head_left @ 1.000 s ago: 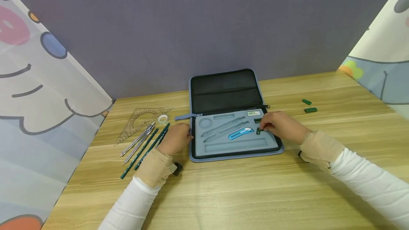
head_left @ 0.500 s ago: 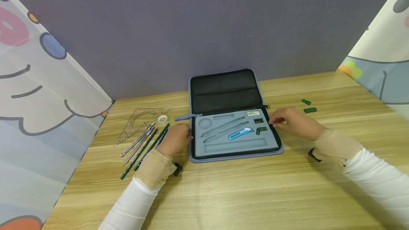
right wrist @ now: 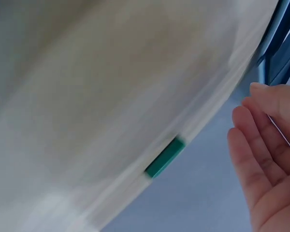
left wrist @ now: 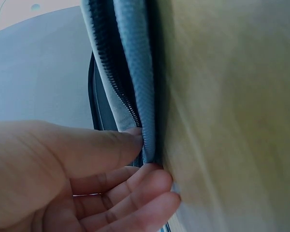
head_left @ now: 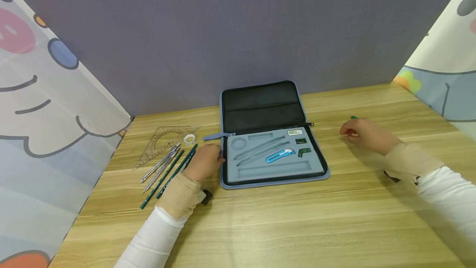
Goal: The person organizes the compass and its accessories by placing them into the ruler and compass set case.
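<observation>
A blue zip case [head_left: 277, 186] lies unfolded on the table, a grey foam insert [head_left: 279, 162] in its lower half. My left hand [head_left: 204, 161] pinches the case's left edge; in the left wrist view, the thumb is on the zip and the fingers lie at the border. Seated in the foam are a light-blue utility knife [head_left: 280, 155], a white-and-green eraser [head_left: 295, 132], a small dark green block [head_left: 301, 140] and a green angled piece [head_left: 304, 151]. My right hand [head_left: 366, 135], loosely bent and holding nothing, is over the table by a small green bar [right wrist: 165, 157], mostly hidden in the head view.
Left of the case lie dark green pencils [head_left: 163, 177], metal compasses [head_left: 161, 166], a clear set square [head_left: 152, 148] and a tape roll [head_left: 189, 138]. A grey panel [head_left: 238, 32] rises behind the table [head_left: 267, 226].
My right hand has let go of the green angled piece, left in the foam, and moved right across the table toward the loose green pieces. My left hand has stayed at the case's edge.
</observation>
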